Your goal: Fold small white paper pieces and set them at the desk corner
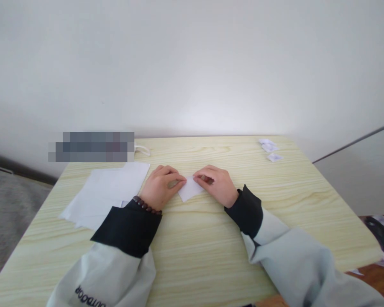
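Note:
A small piece of white paper (189, 190) is held between my two hands, low over the middle of the table. My left hand (163, 183) pinches its left upper edge between thumb and fingertips. On the other side, my right hand (216, 184) pinches the right upper edge in the same way. The paper's lower part comes to a blunt corner that points toward me. Fingertips cover both of its upper side edges.
Loose white sheets (110, 187) lie in a stack left of my left hand. Several small folded white papers (269, 147) sit at the back right of the wooden table (192, 256). A blurred-out item (92, 147) with a white loop stands at the back left, before a white wall.

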The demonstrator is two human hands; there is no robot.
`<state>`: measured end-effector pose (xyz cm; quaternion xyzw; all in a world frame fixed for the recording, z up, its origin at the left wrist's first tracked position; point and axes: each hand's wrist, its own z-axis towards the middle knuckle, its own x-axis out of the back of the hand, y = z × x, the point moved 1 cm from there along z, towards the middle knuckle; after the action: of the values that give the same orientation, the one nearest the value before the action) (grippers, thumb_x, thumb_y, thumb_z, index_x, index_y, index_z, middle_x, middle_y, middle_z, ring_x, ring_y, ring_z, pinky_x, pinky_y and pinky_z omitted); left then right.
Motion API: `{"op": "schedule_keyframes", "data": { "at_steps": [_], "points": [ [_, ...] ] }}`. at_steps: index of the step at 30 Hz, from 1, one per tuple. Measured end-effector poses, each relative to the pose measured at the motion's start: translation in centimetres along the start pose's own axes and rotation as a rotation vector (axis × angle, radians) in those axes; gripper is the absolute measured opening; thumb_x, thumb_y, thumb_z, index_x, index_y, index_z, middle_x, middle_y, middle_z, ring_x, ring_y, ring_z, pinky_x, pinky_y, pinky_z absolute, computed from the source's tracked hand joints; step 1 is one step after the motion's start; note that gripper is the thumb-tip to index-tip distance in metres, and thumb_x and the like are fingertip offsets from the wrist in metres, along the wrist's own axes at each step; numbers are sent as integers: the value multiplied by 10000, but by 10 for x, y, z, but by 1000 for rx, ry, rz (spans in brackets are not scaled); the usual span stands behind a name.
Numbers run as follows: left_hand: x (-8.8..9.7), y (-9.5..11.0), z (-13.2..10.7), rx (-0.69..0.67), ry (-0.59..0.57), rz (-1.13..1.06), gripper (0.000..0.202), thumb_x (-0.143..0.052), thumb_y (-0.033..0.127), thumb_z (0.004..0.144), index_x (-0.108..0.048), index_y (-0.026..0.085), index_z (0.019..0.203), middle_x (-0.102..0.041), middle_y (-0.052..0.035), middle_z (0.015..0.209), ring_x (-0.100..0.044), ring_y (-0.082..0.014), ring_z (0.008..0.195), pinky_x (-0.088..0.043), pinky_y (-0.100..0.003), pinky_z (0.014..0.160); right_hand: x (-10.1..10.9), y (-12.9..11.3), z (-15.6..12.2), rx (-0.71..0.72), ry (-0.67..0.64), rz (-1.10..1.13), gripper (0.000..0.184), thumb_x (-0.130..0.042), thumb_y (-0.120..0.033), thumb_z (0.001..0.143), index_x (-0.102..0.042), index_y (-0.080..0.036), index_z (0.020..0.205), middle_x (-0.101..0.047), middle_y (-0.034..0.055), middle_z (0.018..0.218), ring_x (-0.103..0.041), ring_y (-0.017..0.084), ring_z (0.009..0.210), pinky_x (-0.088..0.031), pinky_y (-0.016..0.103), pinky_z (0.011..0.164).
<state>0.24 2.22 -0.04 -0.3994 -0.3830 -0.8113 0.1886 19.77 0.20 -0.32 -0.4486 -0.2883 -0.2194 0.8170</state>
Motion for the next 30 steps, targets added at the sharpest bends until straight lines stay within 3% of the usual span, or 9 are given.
{"op": "schedule_keyframes", "data": {
  "at_steps": [7,10,17,22,30],
  "points": [
    [-3,-2,-2,-9,-22,43,154,-582,277,834,-721,226,874,-648,-32,782,-541,-174,754,-444,-317,706,9,7,-4,364,-113,-43,188,-527,-170,876,-688,-186,971,-690,55,962,-605,155,860,-501,290,781],
    [-2,0,-1,15,-38,46,164,-585,275,832,-705,216,927,-647,-30,780,-554,-170,751,-448,-315,711,12,9,-5,388,-151,-33,209,-512,-167,887,-681,-200,1007,-687,51,974,-595,150,873,-504,293,777],
    [-2,1,-1,28,-59,55,162,-580,247,830,-706,229,929,-633,-29,784,-566,-163,745,-439,-297,695,10,7,-4,398,-101,9,146,-584,-237,854,-702,-203,933,-706,49,924,-629,138,814,-517,276,751],
    [-1,2,-1,34,-57,62,162,-572,271,837,-693,223,933,-635,-20,760,-565,-160,722,-436,-302,704,12,2,-3,379,-152,15,189,-528,-184,880,-697,-202,963,-685,62,965,-605,141,874,-514,279,780],
    [-2,0,-2,-31,-26,118,183,-562,297,852,-717,233,926,-643,-35,785,-573,-158,733,-428,-292,683,11,6,-2,395,-110,-12,169,-548,-188,874,-698,-192,951,-697,52,933,-600,139,832,-504,284,764]
  ]
}}
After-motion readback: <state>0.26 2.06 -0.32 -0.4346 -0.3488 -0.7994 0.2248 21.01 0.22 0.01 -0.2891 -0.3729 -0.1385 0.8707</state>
